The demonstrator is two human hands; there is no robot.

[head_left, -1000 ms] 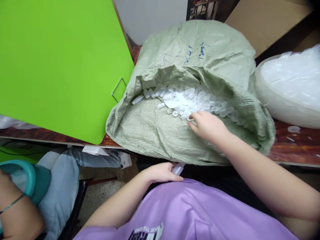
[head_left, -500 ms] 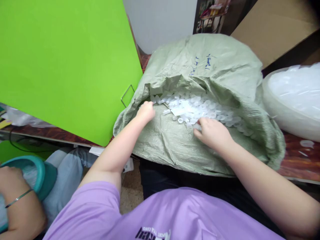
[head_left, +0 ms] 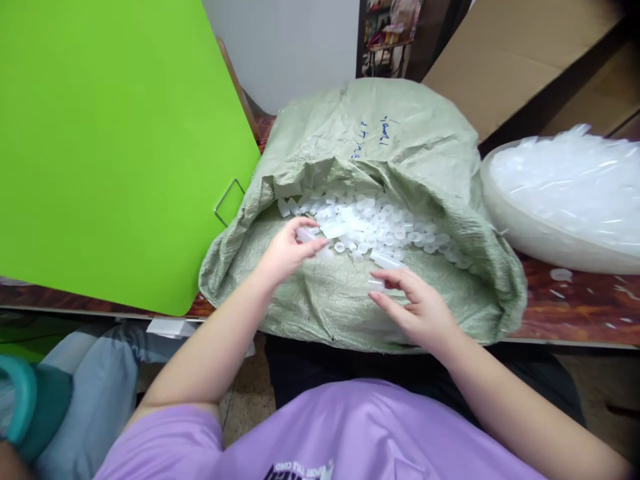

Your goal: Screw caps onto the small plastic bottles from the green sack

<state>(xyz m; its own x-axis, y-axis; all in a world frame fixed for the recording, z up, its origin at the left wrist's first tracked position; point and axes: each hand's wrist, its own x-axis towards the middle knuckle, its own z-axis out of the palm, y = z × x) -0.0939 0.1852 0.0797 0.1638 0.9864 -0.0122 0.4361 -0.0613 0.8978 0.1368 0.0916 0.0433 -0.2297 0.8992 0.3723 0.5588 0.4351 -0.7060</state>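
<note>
A pale green woven sack (head_left: 310, 300) lies with its mouth towards me, many small translucent white plastic tubes (head_left: 367, 223) heaped inside. Over the left part of the mouth, my left hand (head_left: 287, 252) grips one plastic tube (head_left: 306, 234) between thumb and fingers. My right hand (head_left: 423, 307), lower and to the right, pinches a second plastic tube (head_left: 377, 285) above the sack's front flap. Just beyond the right fingertips, another tube (head_left: 387, 259) lies at the near edge of the heap.
On the left stands a large bright green panel (head_left: 125, 147) with a wire handle (head_left: 229, 202). A big translucent tub (head_left: 530, 233) piled with white plastic pieces is at the right. Cardboard (head_left: 520, 60) rises behind. A person's jeans (head_left: 95, 393) and a teal bucket (head_left: 50, 407) are lower left.
My left hand has come right and nearer, now showing a tube in its grip. My right hand has drawn back from the heap with a tube. The whole view has shifted rightward.
</note>
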